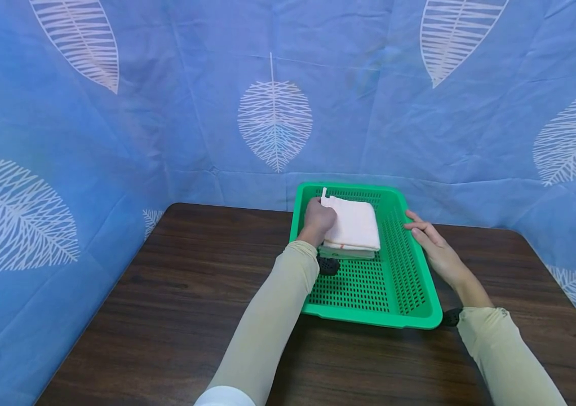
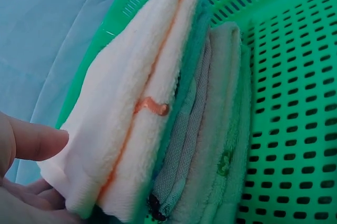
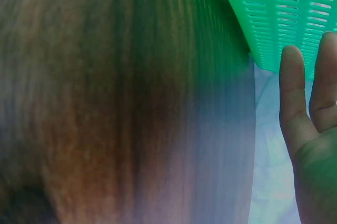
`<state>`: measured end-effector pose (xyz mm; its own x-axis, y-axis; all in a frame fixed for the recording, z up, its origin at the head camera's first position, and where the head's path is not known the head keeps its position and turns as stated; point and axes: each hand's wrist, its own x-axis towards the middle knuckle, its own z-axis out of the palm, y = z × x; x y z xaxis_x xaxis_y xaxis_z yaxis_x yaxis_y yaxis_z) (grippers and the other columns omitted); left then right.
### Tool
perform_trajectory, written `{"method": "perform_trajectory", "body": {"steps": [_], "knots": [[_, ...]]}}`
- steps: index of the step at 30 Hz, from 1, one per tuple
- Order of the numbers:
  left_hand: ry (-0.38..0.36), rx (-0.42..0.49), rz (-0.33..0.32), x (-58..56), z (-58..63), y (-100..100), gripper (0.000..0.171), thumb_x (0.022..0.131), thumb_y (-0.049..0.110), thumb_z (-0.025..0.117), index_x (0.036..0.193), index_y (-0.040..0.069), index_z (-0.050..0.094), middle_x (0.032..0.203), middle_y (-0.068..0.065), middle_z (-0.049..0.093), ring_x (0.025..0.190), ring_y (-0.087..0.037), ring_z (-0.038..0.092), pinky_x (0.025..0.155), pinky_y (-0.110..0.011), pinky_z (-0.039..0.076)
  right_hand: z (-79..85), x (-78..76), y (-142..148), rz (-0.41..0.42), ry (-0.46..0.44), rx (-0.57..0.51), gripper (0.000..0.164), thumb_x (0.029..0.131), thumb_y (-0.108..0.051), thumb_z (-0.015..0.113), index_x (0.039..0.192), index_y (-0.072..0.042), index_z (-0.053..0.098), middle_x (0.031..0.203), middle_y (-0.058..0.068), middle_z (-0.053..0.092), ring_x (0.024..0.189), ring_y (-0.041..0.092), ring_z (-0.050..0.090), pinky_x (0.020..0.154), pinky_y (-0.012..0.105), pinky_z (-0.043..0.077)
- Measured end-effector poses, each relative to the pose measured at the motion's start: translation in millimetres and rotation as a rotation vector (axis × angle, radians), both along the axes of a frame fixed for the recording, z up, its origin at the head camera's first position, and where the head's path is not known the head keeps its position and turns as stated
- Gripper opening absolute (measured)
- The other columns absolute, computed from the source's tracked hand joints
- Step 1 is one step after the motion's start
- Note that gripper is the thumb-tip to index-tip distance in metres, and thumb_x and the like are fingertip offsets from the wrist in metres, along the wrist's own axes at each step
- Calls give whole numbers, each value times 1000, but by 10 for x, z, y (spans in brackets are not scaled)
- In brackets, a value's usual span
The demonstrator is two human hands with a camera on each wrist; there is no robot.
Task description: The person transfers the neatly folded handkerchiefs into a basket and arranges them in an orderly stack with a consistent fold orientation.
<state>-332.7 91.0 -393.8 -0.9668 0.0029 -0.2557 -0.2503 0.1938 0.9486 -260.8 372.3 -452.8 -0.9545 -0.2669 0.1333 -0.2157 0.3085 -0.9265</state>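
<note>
A folded white towel [image 1: 355,223] with an orange edge line lies on top of a stack in the green basket [image 1: 369,320]. My left hand [image 1: 319,219] pinches its left side, and in the left wrist view the thumb [image 2: 42,139] is above and the fingers are below its corner. Under it are a teal towel [image 2: 199,29], a greyish folded cloth [image 2: 184,134] and a pale green towel [image 2: 243,124]. My right hand [image 1: 439,249] is at the basket's right rim, fingers extended. The right wrist view shows straight fingers [image 3: 293,87] beside the basket's slotted wall.
The basket stands at the back of a dark wooden table [image 1: 191,299], close to a blue curtain [image 1: 349,113] with white leaf prints. Slotted basket floor [image 1: 354,287] shows in front of the towels.
</note>
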Motion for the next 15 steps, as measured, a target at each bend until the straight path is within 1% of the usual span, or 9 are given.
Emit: {"method": "perform_trajectory", "body": {"steps": [4,6,8,10,13,15], "knots": [[14,-58,3,10,0,2,58,103,5,44,160,11,30,152,-17,49,138,-34,52,107,-49,51,0,2,-3,3,-2,-4,43,113,-30,33,141,2,41,175,-3,1,160,33,-12,115,78,1],[14,-75,3,13,0,-1,61,103,6,46,161,11,29,155,-16,46,139,-34,51,107,-48,51,-7,2,-5,8,-1,-5,43,113,-31,33,141,1,41,175,-3,0,160,33,-13,115,78,0],[9,-97,2,14,0,0,64,102,8,51,161,12,28,157,-15,45,141,-34,49,107,-49,51,-10,5,-8,12,-1,-8,42,114,-30,33,141,0,41,175,-3,0,160,33,-13,114,78,0],[-5,-129,-9,12,1,4,68,101,14,57,162,14,28,160,-14,41,146,-34,43,110,-50,48,-10,5,-10,15,1,-8,42,114,-30,33,141,0,41,175,-3,0,160,33,-13,114,78,-1],[-20,-204,-58,21,1,10,74,99,27,65,163,17,27,164,-14,35,153,-36,31,116,-53,41,-5,9,-11,12,-2,-4,43,114,-30,33,142,1,41,175,-2,1,160,33,-13,115,78,0],[-13,-260,-103,29,5,10,77,99,33,66,163,19,26,166,-14,31,155,-38,24,120,-55,36,4,10,-14,6,-9,6,44,113,-31,33,142,2,40,175,-2,1,160,32,-12,116,77,2]]}}
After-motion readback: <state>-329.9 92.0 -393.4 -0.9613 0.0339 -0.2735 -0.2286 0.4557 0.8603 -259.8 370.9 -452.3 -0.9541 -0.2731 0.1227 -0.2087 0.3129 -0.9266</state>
